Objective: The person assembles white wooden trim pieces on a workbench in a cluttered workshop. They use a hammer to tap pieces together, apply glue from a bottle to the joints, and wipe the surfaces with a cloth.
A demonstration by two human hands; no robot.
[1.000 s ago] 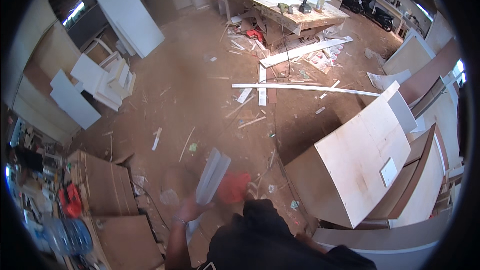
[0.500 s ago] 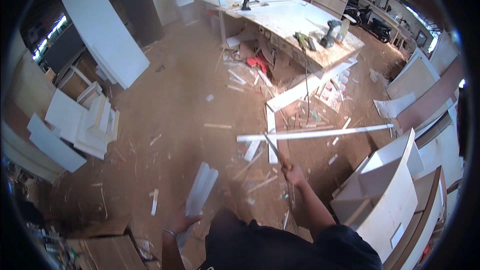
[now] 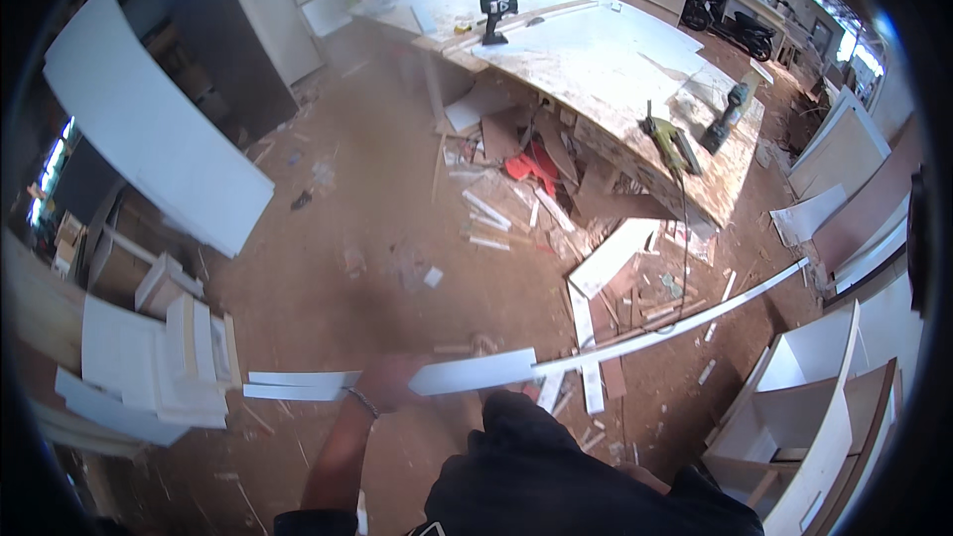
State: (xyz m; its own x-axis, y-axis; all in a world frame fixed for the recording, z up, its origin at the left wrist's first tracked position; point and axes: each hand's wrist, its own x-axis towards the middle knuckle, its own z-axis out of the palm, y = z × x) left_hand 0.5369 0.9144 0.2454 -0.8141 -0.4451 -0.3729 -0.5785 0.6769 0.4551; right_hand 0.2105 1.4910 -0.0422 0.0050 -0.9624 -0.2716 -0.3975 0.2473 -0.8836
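Strips of white board (image 3: pixel 387 379) are resting in the left hand (image 3: pixel 382 384), which is gripping them near the middle. A long white strip (image 3: pixel 685 318) is reaching far right; the right hand is hidden, so its grip cannot be told. Carrying seems underway; next, a careful walk past the floor scraps (image 3: pixel 516 218).

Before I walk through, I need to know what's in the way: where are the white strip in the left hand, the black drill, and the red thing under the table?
white strip (image 3: pixel 467 373), head view, its flat face.
left hand (image 3: pixel 385 384), head view, its blurred back.
black drill (image 3: pixel 495 16), head view, its body.
red thing (image 3: pixel 531 167), head view, its middle.
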